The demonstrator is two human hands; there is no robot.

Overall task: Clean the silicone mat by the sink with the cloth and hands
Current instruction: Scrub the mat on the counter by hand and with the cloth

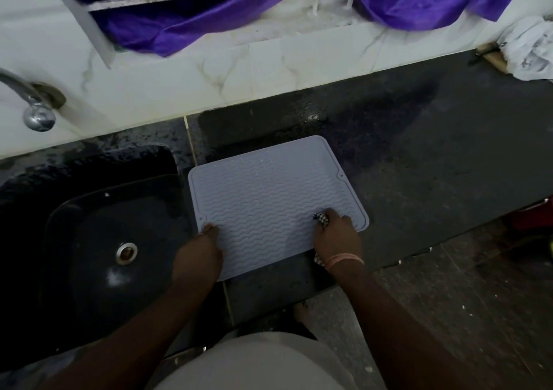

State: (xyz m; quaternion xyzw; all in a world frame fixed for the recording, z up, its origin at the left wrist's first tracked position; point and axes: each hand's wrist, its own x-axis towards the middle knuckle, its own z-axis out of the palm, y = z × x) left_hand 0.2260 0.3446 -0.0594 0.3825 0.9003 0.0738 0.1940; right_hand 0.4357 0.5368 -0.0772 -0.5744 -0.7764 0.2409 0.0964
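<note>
Your mat (269, 198) lies flat on the dark bench (434, 162), just right of the sink (98, 240), its left edge close to the sink rim, its near edge close to the bench front. It's pale grey with a wavy ribbed surface and a raised rim. Your left hand (199, 255) sits on the mat's near-left corner, fingers bent over the edge by the small corner notch; looks like it's pinning or gripping the corner, can't tell which for sure. Your right hand (336, 235) is on the near-right part of the mat, fingers curled round a bunched checkered cloth (321, 219) and pressing it onto the ribs; a bit of cloth pokes out ahead of the fingers and another bit shows under the wrist. There's a pinkish band (344, 260) on your right wrist. The bench beyond the mat shows a wet dark patch. Tap (33, 102) comes out of the marbled tile wall (209, 69) above the sink, drain (126, 252) visible in the basin. Purple sheet (209, 27) hangs over the wall at the back, and a crumpled white rag (529, 51) sits at the bench's far right.
</note>
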